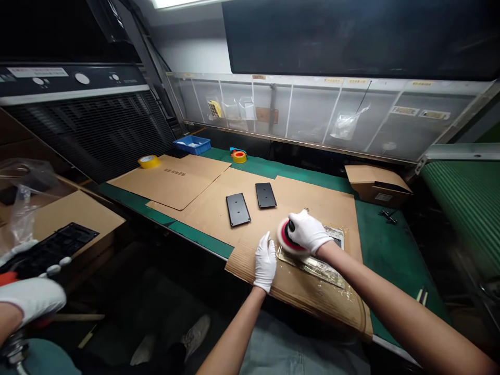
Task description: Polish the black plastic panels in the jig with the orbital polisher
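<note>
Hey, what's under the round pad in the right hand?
Under the red-and-white pad, gripped by the right hand, lies a shiny plate on cardboard. The patch of plate directly beneath the pad is covered, so it cannot be seen.

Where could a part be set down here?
Bare cardboard lies left of the black plates, below the blue bin; green mat lies right, below the carton. Crowded: around the right hand on the red pad, left hand beside it.

A ceiling light (183, 2) glows at the top of the frame, above a black vented cabinet (86, 135) at upper left. A long green workbench (394, 250) runs beneath a pale plastic panel (312, 112) at upper right, and dark floor (113, 291) fills the lower left.
</note>
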`<state>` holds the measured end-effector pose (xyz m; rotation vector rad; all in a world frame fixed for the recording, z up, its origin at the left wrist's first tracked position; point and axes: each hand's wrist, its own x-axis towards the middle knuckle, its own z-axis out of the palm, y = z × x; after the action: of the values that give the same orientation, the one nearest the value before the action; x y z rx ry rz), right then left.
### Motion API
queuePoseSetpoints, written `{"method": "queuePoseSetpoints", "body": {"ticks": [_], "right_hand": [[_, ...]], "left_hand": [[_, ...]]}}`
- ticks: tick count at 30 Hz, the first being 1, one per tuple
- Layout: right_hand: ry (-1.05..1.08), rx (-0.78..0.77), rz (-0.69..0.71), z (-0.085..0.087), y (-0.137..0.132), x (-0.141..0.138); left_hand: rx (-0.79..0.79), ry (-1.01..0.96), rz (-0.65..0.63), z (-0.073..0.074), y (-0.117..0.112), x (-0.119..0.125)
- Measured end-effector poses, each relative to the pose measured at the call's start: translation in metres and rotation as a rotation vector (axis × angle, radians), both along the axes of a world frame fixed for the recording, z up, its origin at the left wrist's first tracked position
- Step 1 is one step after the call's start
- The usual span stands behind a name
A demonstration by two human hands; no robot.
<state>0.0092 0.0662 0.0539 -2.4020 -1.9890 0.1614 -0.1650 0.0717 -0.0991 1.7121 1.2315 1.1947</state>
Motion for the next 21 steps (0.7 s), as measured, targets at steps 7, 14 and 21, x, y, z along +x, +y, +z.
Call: {"method": "queuePoseSetpoints", "body": {"ticks": [7, 14, 21], "right_hand": [[0.023, -0.027, -0.013, 0.004, -0.017, 0.010], [-0.015, -0.002, -0.227, 0.007, -0.028, 0.026], [0.053, -0.011, -0.233, 0.003, -0.052, 0.031]], "left_hand": [[-0.015, -0.004, -0.014, -0.001, 0.001, -0.001], [-0.018, 0.000, -0.033, -0.001, 0.002, 0.000], [0.008, -0.001, -0.034, 0.003, 0.001, 0.001]]}}
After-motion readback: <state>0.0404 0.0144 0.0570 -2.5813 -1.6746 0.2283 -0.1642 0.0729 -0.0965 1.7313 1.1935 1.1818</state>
